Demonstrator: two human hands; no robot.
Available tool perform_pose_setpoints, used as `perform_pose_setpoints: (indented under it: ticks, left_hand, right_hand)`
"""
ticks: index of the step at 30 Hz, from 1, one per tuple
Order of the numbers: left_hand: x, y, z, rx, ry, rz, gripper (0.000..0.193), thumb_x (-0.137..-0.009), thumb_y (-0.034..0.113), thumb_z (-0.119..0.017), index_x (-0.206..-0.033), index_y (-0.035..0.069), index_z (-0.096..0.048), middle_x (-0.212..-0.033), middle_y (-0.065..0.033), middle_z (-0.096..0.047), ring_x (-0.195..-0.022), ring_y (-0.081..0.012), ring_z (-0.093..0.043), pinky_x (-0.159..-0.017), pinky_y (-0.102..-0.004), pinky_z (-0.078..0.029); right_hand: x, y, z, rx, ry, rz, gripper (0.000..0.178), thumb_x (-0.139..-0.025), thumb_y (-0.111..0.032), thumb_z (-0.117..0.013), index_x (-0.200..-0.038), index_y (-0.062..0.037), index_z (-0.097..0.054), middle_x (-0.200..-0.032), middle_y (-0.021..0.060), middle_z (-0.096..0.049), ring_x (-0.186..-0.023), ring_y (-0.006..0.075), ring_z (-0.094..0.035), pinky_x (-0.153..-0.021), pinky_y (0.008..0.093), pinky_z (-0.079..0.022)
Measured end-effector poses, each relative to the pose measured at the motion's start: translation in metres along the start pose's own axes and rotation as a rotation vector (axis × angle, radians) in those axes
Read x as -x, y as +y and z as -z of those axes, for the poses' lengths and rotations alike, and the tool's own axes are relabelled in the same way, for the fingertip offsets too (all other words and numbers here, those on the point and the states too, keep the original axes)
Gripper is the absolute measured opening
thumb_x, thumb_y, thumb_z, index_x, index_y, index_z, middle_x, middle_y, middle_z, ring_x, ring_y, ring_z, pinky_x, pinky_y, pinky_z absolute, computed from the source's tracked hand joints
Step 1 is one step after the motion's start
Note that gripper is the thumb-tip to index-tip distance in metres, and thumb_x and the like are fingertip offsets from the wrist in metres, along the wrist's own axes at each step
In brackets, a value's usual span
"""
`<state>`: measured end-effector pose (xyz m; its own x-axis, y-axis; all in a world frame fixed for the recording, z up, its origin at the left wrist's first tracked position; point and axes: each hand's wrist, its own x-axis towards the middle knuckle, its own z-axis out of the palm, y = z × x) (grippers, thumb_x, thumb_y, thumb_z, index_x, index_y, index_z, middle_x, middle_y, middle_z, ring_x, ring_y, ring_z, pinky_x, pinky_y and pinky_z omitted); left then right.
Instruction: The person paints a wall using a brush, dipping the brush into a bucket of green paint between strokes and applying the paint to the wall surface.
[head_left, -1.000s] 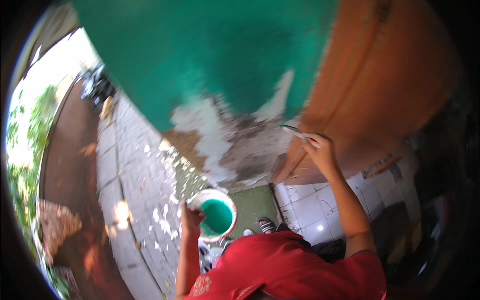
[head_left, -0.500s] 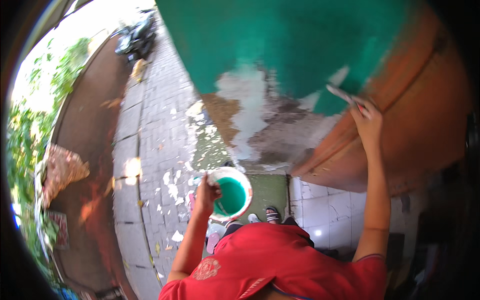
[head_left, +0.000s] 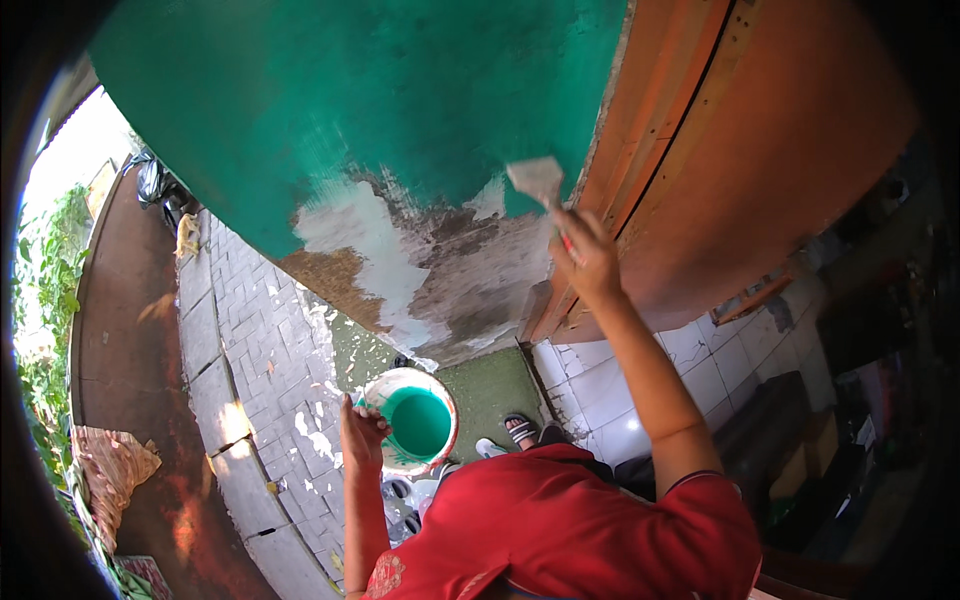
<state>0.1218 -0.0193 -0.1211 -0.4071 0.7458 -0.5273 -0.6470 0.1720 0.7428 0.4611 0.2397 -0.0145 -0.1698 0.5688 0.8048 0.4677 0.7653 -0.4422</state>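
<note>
My right hand (head_left: 585,258) is closed round the handle of a flat paintbrush (head_left: 537,180). The brush has a wide pale head and some red at the handle; whether it touches the wall (head_left: 400,110) behind it, I cannot tell. Green paint covers the wall's upper part. Lower down, the surface is patchy white, grey and brown with a ragged edge. On the left, my left hand (head_left: 363,432) has its fingers curled at the side of a white bucket (head_left: 447,455) holding green paint (head_left: 420,422). Which part of the bucket it grips is hidden.
An orange-brown door or panel (head_left: 760,160) borders the wall on the right, above white floor tiles (head_left: 630,400). My sandalled foot (head_left: 520,430) is on a green strip of floor (head_left: 490,385). Pale flakes litter the grey paving (head_left: 270,340). A low brown wall (head_left: 130,330) runs along the left.
The view has turned right, so the wall sits further left. My right hand has shifted the brush, its broad face now showing instead of its thin edge. My left hand stays at the bucket.
</note>
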Motion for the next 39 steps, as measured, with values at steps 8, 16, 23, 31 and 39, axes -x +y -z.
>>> perform_pose_setpoints:
  ticks: [8,16,23,31,39]
  left_hand:
    - [-0.003,-0.001,-0.003,0.004,-0.034,0.002,0.040,-0.093,0.052,-0.050,-0.075,0.018,-0.041,-0.068,-0.0031,-0.051,-0.057,-0.0169,-0.048,-0.055,-0.0323,-0.041]
    - [-0.006,-0.004,-0.002,-0.019,-0.047,0.018,0.040,-0.094,0.052,-0.049,-0.075,0.017,-0.041,-0.068,-0.0034,-0.051,-0.059,-0.0167,-0.048,-0.055,-0.0316,-0.040]
    - [-0.008,-0.005,-0.003,-0.023,-0.049,0.041,0.038,-0.094,0.050,-0.049,-0.077,0.017,-0.042,-0.070,-0.0030,-0.051,-0.059,-0.0166,-0.049,-0.056,-0.0321,-0.041]
    - [-0.010,-0.005,-0.011,-0.024,-0.058,0.024,0.039,-0.094,0.050,-0.050,-0.076,0.017,-0.041,-0.070,-0.0033,-0.051,-0.060,-0.0171,-0.050,-0.056,-0.0336,-0.042]
    - [-0.011,0.001,-0.022,-0.046,-0.060,0.036,0.038,-0.094,0.050,-0.050,-0.076,0.018,-0.041,-0.070,-0.0020,-0.050,-0.061,-0.0156,-0.048,-0.057,-0.0305,-0.039]
  right_hand:
    - [0.089,0.028,-0.027,0.006,-0.311,-0.326,0.033,-0.078,-0.004,-0.068,-0.111,-0.0050,-0.066,-0.089,0.0126,-0.059,-0.076,0.0249,-0.061,-0.067,0.0338,-0.050]
    - [-0.056,-0.019,0.028,-0.135,-0.111,-0.215,0.033,-0.078,-0.005,-0.067,-0.111,-0.0085,-0.069,-0.078,0.0072,-0.055,-0.072,0.0169,-0.055,-0.064,0.0283,-0.046]
    - [-0.147,-0.059,0.061,-0.086,0.298,0.201,0.034,-0.077,0.000,-0.067,-0.110,-0.0086,-0.069,-0.079,0.0065,-0.056,-0.067,0.0136,-0.056,-0.059,0.0247,-0.044]
    - [-0.003,-0.009,-0.016,-0.064,0.111,0.040,0.045,-0.077,0.002,-0.067,-0.120,-0.0095,-0.062,-0.086,0.0111,-0.056,-0.076,0.0235,-0.059,-0.065,0.0338,-0.048]
    - [0.136,0.027,-0.069,-0.063,-0.253,-0.326,0.040,-0.078,-0.005,-0.069,-0.117,-0.0092,-0.062,-0.088,0.0113,-0.054,-0.076,0.0281,-0.059,-0.068,0.0360,-0.049]
